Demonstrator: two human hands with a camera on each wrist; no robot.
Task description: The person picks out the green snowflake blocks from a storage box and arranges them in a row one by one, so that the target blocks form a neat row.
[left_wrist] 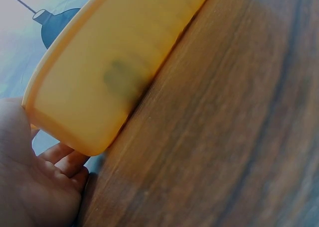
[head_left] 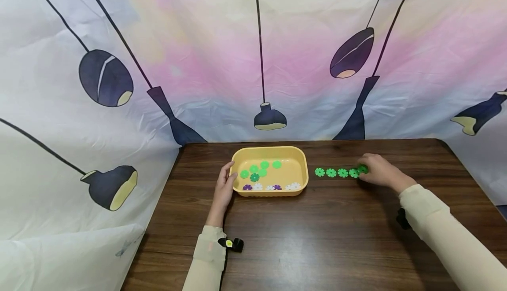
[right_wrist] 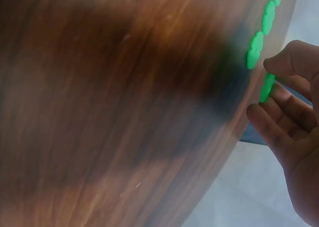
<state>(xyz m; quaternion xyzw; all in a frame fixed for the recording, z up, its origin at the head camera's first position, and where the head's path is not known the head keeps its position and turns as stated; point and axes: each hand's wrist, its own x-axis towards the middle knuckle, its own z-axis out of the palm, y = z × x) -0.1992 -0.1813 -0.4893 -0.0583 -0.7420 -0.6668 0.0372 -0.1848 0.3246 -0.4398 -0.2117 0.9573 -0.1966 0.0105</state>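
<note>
Neatly aligned, four discs (head_left: 331, 173), right hand (head_left: 378, 172) pinching another (right_wrist: 267, 87)

A creased pastel backdrop (head_left: 214, 35), printed with dark pendant lamps (head_left: 270, 118), hangs behind the tabletop (head_left: 301, 247). The brown wood grain catches a soft, pale sheen.

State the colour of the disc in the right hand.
The disc in the right hand is green, best seen in the right wrist view.

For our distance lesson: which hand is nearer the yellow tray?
Left. The left hand touches the tray at its left end; the right hand is beyond its right end, holding a green disc.
</note>
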